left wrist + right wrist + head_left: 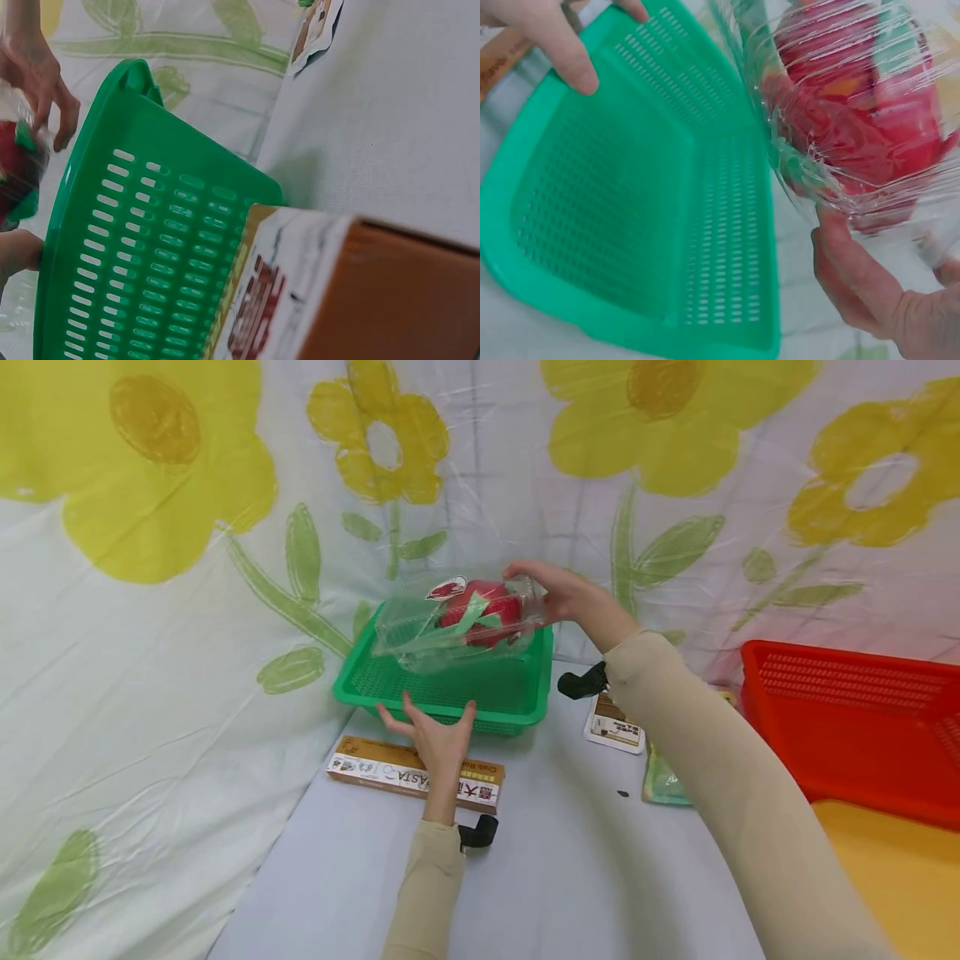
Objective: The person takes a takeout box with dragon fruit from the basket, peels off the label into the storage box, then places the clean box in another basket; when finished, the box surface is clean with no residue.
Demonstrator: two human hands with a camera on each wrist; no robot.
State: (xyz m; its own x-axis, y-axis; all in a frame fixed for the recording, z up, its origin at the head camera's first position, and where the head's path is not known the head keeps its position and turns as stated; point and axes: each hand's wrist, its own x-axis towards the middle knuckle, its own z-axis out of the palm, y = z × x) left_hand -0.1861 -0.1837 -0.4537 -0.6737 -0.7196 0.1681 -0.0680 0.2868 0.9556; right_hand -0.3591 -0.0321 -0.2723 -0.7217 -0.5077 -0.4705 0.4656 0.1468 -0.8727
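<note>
My right hand [551, 592] holds a clear plastic box [411, 618] by its right end, tilted above a green basket [487, 687]. Inside the box shows a red item [855, 127] with green strips; its exact kind is unclear through the plastic. The box carries a small oval label [447, 587]. At the basket's front rim, my left hand [441, 743] has its fingers spread, with fingertips over the edge. The right wrist view shows those fingers [577, 67] hanging over the rim. The basket is perforated and tipped toward me.
A long pasta carton [375, 768] lies in front of the green basket, under my left wrist. Right of it are a white packet [615, 729] and a green bag [663, 781], partly behind my sleeve. A red basket [870, 756] and a yellow surface [892, 860] stand at far right.
</note>
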